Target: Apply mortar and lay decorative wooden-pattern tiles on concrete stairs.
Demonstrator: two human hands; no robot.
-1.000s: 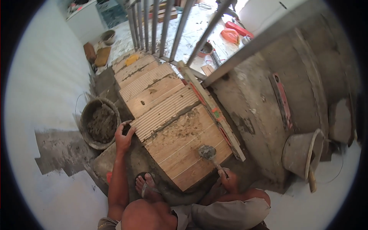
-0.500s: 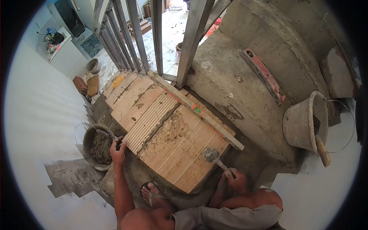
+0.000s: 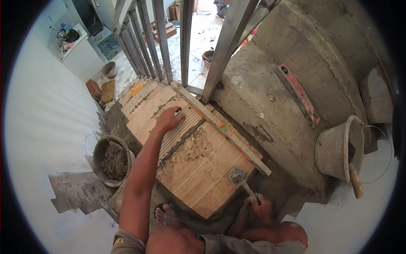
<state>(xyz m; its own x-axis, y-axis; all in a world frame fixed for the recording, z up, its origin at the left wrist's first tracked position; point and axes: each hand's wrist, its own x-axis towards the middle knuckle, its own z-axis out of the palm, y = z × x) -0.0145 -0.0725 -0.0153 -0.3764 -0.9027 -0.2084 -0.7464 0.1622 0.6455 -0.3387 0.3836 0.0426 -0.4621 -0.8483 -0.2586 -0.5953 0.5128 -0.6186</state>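
My left hand [image 3: 170,119] reaches out over the ribbed edge of a wood-patterned tiled step [image 3: 149,111]. Its fingers are curled together, and what they hold, if anything, is too small to make out. In my right hand [image 3: 260,209] is the handle of a mallet [image 3: 238,175], its grey, round head over the right edge of the nearest tiled step [image 3: 203,186]. Across the right side of the steps lies a long spirit level [image 3: 223,128] with a green vial. Mortar smears and crumbs mark the nearest step by its ribbed strip.
A mortar bucket [image 3: 101,175] stands at the left; another bucket [image 3: 332,144] with a wooden-handled trowel [image 3: 356,182] is at the right. A red level [image 3: 298,94] rests on the bare concrete stairs [image 3: 270,84]. Metal railing bars [image 3: 185,46] rise at the back. My foot is below the steps.
My left hand has left the rim of the left bucket and stretched forward and right over the ribbed step. My right hand still holds the mallet in nearly the same place.
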